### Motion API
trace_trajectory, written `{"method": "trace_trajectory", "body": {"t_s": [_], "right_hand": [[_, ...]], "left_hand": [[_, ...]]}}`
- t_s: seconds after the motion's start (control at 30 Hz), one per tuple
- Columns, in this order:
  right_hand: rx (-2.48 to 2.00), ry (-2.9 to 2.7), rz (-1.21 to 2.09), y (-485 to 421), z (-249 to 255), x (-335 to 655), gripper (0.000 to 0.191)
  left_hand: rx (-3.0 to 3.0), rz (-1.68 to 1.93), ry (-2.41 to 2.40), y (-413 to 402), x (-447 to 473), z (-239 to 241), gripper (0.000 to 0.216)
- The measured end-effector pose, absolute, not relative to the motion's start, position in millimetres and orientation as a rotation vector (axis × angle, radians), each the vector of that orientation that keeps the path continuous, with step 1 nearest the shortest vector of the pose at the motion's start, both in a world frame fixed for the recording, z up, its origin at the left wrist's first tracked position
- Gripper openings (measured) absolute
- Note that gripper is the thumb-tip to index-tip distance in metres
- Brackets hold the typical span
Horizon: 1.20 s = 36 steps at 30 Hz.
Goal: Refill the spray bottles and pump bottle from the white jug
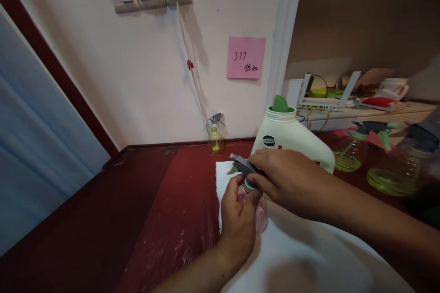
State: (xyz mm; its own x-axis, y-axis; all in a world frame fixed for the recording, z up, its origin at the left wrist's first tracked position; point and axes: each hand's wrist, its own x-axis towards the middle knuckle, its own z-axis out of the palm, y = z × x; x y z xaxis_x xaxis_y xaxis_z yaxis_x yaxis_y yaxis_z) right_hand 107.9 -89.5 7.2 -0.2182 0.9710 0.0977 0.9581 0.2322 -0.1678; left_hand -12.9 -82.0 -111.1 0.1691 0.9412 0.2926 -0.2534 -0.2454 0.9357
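A pink see-through spray bottle [261,215] stands on a white paper sheet [309,252], partly covered by my hands. My left hand [239,219] is wrapped round its neck and upper body. Above it, my right hand [285,181] grips the grey spray head [242,165], whose nozzle points left. The head sits at the bottle's neck; whether it is screwed tight I cannot tell. Just behind my hands is a large pale-green jug [295,135] with an uncapped mouth and a green scoop-like piece [280,104] standing in it.
A small spray bottle [216,139] with yellow liquid stands against the wall. Two more spray bottles, one nearer [392,181] and one farther [349,153], stand at right. Behind them a shelf holds a white router [319,105]. A pink note [246,57] hangs above the red tabletop [182,192].
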Motion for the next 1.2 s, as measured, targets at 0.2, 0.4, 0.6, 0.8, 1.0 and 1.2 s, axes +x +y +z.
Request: {"method": "trace_trajectory", "body": {"t_s": [0.2, 0.4, 0.6, 0.8, 1.0, 1.2], "right_hand": [[-1.825, -2.319, 0.114, -89, 6, 109, 0.013], [-1.858, -2.322, 0.101, -91, 7, 107, 0.013], [-1.846, -2.341, 0.111, -89, 7, 108, 0.015], [-1.849, -2.325, 0.106, -89, 7, 107, 0.013], [-1.852, -2.322, 0.089, -92, 8, 106, 0.012], [-1.854, -2.342, 0.082, -91, 8, 107, 0.013]], "left_hand": [[1.419, 1.287, 0.759, -81, -16, -112, 0.028], [1.278, 1.404, 0.83, -79, -10, -110, 0.035], [1.369, 1.337, 0.746, -81, -14, -113, 0.022], [1.403, 1.321, 0.796, -83, -14, -111, 0.03], [1.26, 1.422, 0.877, -83, -9, -104, 0.03], [1.421, 1.346, 0.8, -80, -16, -110, 0.023]]}}
